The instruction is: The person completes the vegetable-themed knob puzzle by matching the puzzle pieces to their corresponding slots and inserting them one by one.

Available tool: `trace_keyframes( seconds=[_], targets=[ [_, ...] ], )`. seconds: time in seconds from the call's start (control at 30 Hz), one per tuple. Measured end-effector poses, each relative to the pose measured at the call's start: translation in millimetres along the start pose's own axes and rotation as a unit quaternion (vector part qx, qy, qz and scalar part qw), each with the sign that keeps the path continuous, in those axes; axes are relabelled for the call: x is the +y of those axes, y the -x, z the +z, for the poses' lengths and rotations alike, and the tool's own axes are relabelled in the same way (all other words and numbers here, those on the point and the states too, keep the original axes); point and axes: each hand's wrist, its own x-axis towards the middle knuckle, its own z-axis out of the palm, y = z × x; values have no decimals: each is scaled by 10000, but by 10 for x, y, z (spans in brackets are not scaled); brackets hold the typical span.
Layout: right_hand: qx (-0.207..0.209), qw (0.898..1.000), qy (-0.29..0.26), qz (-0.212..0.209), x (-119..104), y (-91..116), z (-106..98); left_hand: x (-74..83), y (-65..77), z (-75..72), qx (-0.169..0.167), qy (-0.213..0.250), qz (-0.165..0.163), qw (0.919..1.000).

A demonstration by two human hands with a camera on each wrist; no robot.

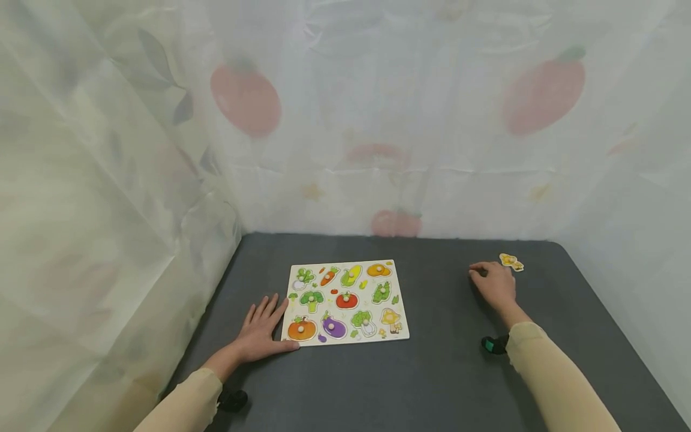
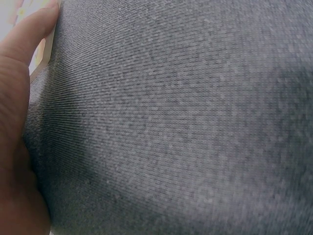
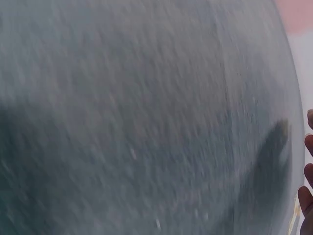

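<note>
A white wooden puzzle board (image 1: pixel 340 345) lies on the table with knobbed vegetable pieces in it, among them a tomato (image 1: pixel 347 301), a pumpkin (image 1: pixel 301 329) and an eggplant (image 1: pixel 335 328). A yellow mushroom picture (image 1: pixel 390 318) at its lower right shows no knob. My left hand (image 1: pixel 259 336) rests at the board's left side with fingers spread and the thumb on the near-left corner. To the right of the board, my right hand (image 1: pixel 493 285) hovers with loosely bent fingers, nothing visible in it. Just beyond it lies a yellow mushroom-like cutout (image 1: pixel 508 260).
The dark grey table (image 1: pixel 378 384) has a rounded far right corner. A whitish curtain (image 1: pixel 335 120) with fruit prints hangs behind it, and similar sheets stand along both sides. A black strap with a green patch (image 1: pixel 489 345) is on the right wrist.
</note>
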Motion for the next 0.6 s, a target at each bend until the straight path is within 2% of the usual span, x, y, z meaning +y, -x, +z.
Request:
trace_keyframes(
  seconds=[0.33,0.6],
  targets=[
    [216,9931,-188,1138,286,32,-172,6,7,2,19,53,9,10000],
    [650,9750,-398,2089,414,7,-271,68,-4,-57,-297,-234,-308,9988]
  ],
)
